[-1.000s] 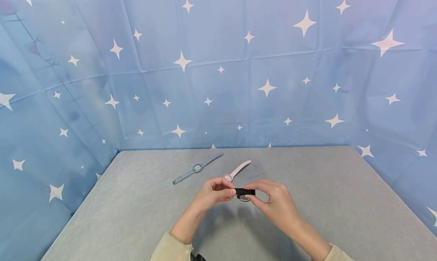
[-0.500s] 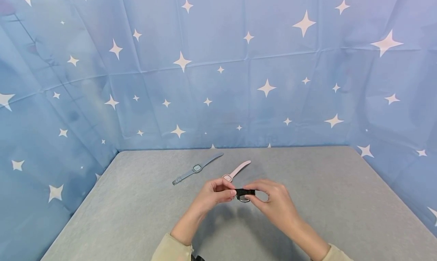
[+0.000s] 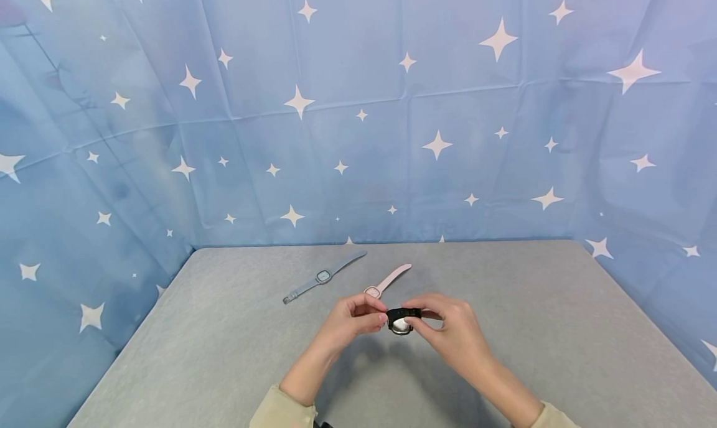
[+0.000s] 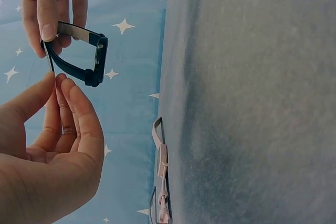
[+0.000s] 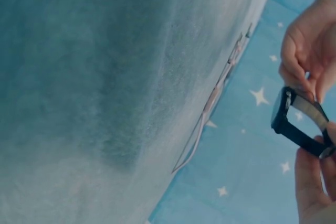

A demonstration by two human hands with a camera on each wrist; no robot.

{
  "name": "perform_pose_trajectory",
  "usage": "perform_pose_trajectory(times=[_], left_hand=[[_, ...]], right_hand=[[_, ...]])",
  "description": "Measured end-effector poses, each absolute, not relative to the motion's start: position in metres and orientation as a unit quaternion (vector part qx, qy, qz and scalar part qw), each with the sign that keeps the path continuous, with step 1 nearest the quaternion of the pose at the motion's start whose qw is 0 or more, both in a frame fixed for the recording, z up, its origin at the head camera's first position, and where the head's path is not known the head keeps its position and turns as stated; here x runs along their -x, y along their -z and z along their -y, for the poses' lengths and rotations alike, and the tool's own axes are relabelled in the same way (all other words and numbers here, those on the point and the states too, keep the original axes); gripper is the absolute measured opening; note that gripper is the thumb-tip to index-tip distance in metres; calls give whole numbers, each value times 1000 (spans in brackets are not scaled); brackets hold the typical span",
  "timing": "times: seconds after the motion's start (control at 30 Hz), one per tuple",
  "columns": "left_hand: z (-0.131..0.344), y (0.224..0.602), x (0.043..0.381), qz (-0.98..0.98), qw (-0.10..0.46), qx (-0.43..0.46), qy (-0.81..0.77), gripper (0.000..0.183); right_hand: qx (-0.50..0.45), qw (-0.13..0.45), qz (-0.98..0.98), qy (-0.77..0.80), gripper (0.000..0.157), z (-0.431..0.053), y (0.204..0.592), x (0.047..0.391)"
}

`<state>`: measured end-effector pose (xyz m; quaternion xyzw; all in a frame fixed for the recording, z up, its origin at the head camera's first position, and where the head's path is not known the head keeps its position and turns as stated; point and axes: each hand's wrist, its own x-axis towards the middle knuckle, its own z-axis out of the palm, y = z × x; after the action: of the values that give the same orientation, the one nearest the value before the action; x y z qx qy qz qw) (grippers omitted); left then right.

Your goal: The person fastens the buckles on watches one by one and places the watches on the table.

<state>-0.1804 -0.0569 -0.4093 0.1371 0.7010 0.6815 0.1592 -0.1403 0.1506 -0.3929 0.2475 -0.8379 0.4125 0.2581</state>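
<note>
A black wristwatch [image 3: 400, 325] is held in the air above the table between both hands, its strap bent round into a loop in the left wrist view. My left hand [image 3: 351, 319] pinches the free strap end between thumb and fingertips, seen closely in the left wrist view, where the watch case [image 4: 98, 60] hangs to the right. My right hand [image 3: 450, 325] pinches the strap where its two ends come together. Those fingers partly cover the joined strap ends. In the right wrist view the black strap [image 5: 299, 137] forms an opening with a paler inner side.
Behind the hands, a blue watch [image 3: 323, 276] lies stretched out on the grey table [image 3: 532, 303]. A pink watch [image 3: 394, 277] lies nearer, partly hidden by the left hand. A blue star-patterned cloth [image 3: 358, 142] hangs behind the table.
The black watch has tilted between the hands, so that more of its round case shows below the strap. Both hands stay in nearly the same place and keep their hold.
</note>
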Motion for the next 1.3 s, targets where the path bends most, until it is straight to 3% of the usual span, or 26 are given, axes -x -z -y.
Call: perform_pose_trajectory(times=[1.3], left_hand=[[51, 421, 176, -727, 141, -181, -647, 29]], right_hand=[[-229, 259, 833, -431, 29, -155, 397, 142]])
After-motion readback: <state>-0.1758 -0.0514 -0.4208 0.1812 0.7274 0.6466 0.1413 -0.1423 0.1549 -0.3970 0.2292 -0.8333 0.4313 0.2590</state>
